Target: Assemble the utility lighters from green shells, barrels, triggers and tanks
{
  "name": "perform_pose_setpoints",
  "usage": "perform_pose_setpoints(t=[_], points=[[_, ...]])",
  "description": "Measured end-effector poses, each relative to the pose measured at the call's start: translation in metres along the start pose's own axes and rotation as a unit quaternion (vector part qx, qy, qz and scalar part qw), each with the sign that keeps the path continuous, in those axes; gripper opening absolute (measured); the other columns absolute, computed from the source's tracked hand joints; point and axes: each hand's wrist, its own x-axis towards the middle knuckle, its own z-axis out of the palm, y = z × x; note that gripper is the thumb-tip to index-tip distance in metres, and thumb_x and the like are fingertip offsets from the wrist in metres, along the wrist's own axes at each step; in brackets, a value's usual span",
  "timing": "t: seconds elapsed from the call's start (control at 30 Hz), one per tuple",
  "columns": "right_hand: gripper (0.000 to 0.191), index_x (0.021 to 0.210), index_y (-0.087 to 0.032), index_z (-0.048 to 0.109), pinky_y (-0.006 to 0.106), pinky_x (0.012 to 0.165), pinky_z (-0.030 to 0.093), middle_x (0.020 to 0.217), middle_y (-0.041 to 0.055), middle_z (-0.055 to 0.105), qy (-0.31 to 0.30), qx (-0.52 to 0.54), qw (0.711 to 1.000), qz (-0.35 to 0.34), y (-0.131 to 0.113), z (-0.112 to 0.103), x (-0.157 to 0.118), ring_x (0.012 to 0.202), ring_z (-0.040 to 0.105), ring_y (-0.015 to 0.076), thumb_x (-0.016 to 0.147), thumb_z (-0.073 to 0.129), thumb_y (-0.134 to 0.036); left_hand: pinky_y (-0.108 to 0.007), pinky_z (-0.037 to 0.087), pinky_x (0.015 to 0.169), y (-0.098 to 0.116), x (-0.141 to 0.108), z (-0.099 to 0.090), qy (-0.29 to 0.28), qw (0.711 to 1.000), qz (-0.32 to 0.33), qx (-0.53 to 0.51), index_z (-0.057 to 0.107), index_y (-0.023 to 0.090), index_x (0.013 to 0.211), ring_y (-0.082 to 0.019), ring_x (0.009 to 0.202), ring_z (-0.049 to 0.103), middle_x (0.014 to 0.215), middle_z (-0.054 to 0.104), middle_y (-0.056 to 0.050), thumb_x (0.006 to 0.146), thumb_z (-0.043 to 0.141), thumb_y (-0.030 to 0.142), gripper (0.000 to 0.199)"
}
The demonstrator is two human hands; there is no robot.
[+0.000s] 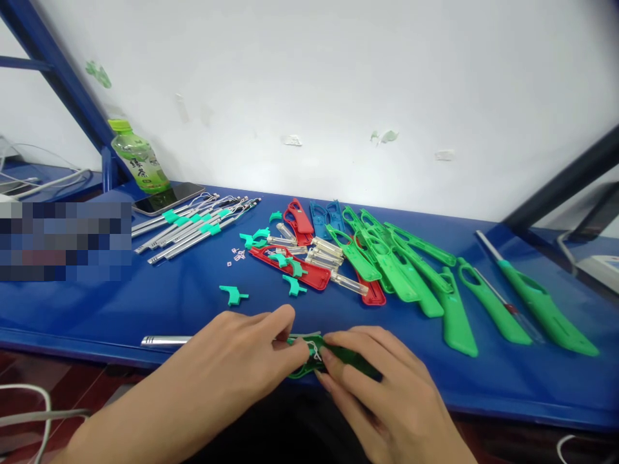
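Observation:
At the table's front edge lies a green lighter shell (302,370) with white wires (315,351) inside it and a metal tube (164,341) reaching out to the left. My left hand (246,354) has its thumb and index finger pinched together over the shell, at the wires; anything between those fingertips is hidden. My right hand (382,380) grips the shell's right part, fingertips beside the wires. Teal triggers (234,296) lie on the table beyond my hands. Farther back are red shells (314,274), clear fuel tanks (325,254) and green shells (394,264).
Metal tubes with wires (188,225) lie at the back left, near a phone (169,198) and a green bottle (140,158). An assembled green lighter (551,306) is at the right. A white wall (338,84) stands behind the blue table (193,306).

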Motion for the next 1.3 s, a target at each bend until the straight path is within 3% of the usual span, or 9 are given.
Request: perform_pose_setpoints(t=[0.27,0.4,0.5,0.67,0.8,0.9,1.1,1.2,1.3], points=[[0.010,0.110,-0.022,0.078,0.039,0.090,0.057,0.115,0.0066,0.079,0.012,-0.003,1.000,0.022,0.004,0.000,-0.004,0.102,0.072,0.0234,0.104,0.073,-0.016,-0.036,0.037,0.072,-0.001,0.000,0.001,0.013,0.999,0.002,-0.038,0.062,0.031,0.127,-0.019,0.088,0.062,0.116,0.064,0.002,0.081,0.054,-0.015,0.066],[0.008,0.112,-0.024,0.076,0.036,0.093,0.056,0.115,0.0023,0.081,0.005,0.017,0.999,0.032,0.006,0.003,-0.005,0.104,0.074,0.0209,0.107,0.071,-0.019,-0.036,0.039,0.076,-0.005,-0.005,-0.002,-0.004,0.997,-0.007,-0.074,0.062,0.036,0.136,-0.020,0.101,0.065,0.120,0.068,0.003,0.092,0.055,-0.011,0.065],[0.005,0.112,-0.027,0.075,0.036,0.093,0.056,0.115,0.0003,0.082,0.012,0.020,0.999,0.040,0.008,0.005,-0.007,0.105,0.076,0.0205,0.109,0.071,-0.024,-0.034,0.045,0.085,-0.012,-0.008,-0.011,0.036,0.997,-0.019,-0.067,0.061,0.038,0.141,-0.020,0.113,0.066,0.130,0.070,0.001,0.102,0.051,-0.006,0.060],[0.016,0.129,-0.031,0.069,0.039,0.095,0.058,0.123,0.0005,0.082,0.007,-0.011,0.998,0.058,0.008,0.006,-0.009,0.108,0.077,0.0221,0.114,0.065,-0.035,-0.031,0.052,0.081,-0.033,-0.013,-0.024,0.081,0.995,-0.043,-0.042,0.076,0.030,0.114,-0.021,0.099,0.073,0.116,0.077,-0.001,0.110,0.052,0.012,0.031],[0.037,0.155,-0.030,0.059,0.041,0.103,0.059,0.148,0.0015,0.076,-0.035,-0.067,0.997,0.034,0.007,0.005,-0.006,0.127,0.074,0.0236,0.118,0.053,-0.032,-0.029,0.054,0.074,-0.044,-0.016,-0.027,0.054,0.997,-0.042,-0.048,0.082,0.030,0.105,-0.020,0.090,0.079,0.114,0.081,-0.001,0.114,0.049,0.023,0.035],[0.040,0.157,-0.030,0.060,0.041,0.105,0.058,0.156,-0.0015,0.072,-0.060,-0.094,0.994,0.012,0.007,0.005,-0.003,0.134,0.072,0.0239,0.119,0.047,-0.026,-0.028,0.054,0.074,-0.045,-0.016,-0.026,0.030,0.996,-0.040,-0.072,0.083,0.032,0.101,-0.019,0.089,0.080,0.112,0.081,0.001,0.117,0.047,0.027,0.039],[0.031,0.143,-0.033,0.071,0.033,0.107,0.054,0.142,-0.0118,0.080,-0.049,-0.058,0.997,0.004,0.006,0.003,0.000,0.128,0.073,0.0181,0.120,0.050,-0.029,-0.027,0.056,0.085,-0.037,-0.008,-0.017,0.016,0.989,-0.074,-0.130,0.081,0.034,0.117,-0.019,0.097,0.079,0.119,0.080,0.000,0.114,0.062,0.039,0.020],[0.029,0.141,-0.032,0.072,0.030,0.106,0.053,0.138,-0.0110,0.081,-0.038,-0.039,0.998,0.008,0.006,0.003,-0.001,0.125,0.074,0.0166,0.119,0.053,-0.029,-0.027,0.056,0.088,-0.035,-0.006,-0.010,0.022,0.987,-0.066,-0.142,0.077,0.038,0.136,-0.019,0.100,0.078,0.123,0.078,-0.001,0.113,0.065,0.038,0.026],[0.028,0.140,-0.029,0.073,0.029,0.106,0.054,0.136,-0.0093,0.082,-0.029,-0.023,0.999,0.005,0.007,0.004,-0.001,0.123,0.074,0.0161,0.119,0.055,-0.028,-0.025,0.056,0.085,-0.035,-0.005,-0.006,0.031,0.987,-0.041,-0.154,0.079,0.037,0.133,-0.017,0.092,0.077,0.118,0.078,-0.003,0.114,0.061,0.029,0.028]])
